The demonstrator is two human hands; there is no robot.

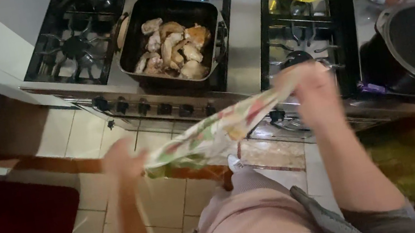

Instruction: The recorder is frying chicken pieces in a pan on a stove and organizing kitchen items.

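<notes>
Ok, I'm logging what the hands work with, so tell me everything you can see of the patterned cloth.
The patterned cloth looks like soft fabric, pale with red, green and yellow blotches, blurred by motion. It is stretched in a sagging band between the left hand, low, and the right hand, higher, each gripping one end. It hangs in the air before the stove's knob row, touching nothing else visibly.

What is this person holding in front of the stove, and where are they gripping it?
A patterned cloth, stretched between both hands: the left hand grips its lower end, the right hand its upper end. The blur hides the fingers.
</notes>
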